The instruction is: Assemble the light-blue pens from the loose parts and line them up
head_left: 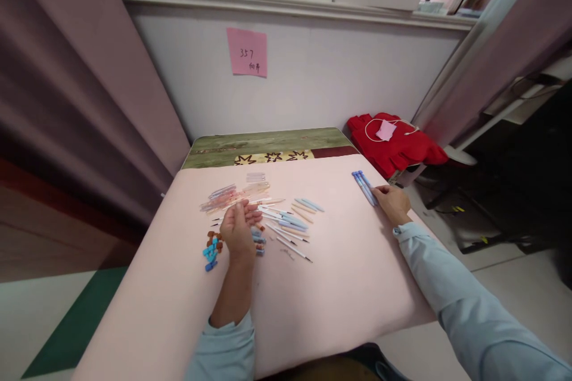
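Observation:
At the table's right side, my right hand (392,202) is closed with its fingertips on the lower end of the blue pens (363,186), which lie side by side. My left hand (239,227) hovers over the loose pen parts, palm turned partly up, fingers apart and slightly curled, with nothing visible in it. Just right of it are white pen refills (292,248) with dark tips and pale blue and cream pen barrels (292,221). Beyond it lie clear pinkish tubes (223,197). Small blue and brown pieces (212,250) sit to its left.
A pale pink cloth (330,286) covers most of the table, with a green patterned strip (268,146) along the back. A red cloth bundle (397,146) with a white cord is beyond the right corner. A pink note (247,52) is stuck on the wall.

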`<action>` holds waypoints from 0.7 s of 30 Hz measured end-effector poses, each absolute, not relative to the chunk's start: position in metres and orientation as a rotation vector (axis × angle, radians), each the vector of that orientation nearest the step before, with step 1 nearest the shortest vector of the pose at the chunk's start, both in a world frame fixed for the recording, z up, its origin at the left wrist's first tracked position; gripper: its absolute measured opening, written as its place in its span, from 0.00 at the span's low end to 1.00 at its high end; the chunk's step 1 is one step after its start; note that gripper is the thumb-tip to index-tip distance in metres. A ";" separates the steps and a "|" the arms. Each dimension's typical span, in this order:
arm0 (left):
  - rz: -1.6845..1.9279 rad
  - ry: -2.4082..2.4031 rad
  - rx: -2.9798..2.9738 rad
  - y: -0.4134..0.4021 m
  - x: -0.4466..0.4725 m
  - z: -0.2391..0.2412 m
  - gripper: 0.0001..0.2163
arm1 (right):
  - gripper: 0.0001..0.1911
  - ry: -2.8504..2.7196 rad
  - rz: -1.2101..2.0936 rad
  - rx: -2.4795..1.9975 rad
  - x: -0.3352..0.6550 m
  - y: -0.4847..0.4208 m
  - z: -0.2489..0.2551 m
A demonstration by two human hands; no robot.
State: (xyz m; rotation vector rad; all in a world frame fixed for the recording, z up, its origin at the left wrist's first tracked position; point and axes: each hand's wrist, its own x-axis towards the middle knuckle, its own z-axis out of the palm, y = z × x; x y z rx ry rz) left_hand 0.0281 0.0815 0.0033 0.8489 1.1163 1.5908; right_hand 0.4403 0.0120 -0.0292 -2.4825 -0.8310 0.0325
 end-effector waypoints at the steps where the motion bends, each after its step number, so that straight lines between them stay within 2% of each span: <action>1: 1.591 1.119 0.851 0.081 0.028 0.003 0.19 | 0.22 -0.831 0.027 -2.484 0.440 0.012 -0.030; 11: 1.587 1.114 0.859 0.082 0.029 0.001 0.18 | 0.25 -0.894 -0.052 -2.469 0.432 0.008 -0.029; 21: 1.592 1.093 0.810 0.074 0.034 0.003 0.19 | 0.22 -1.009 -0.066 -2.546 0.437 0.003 -0.028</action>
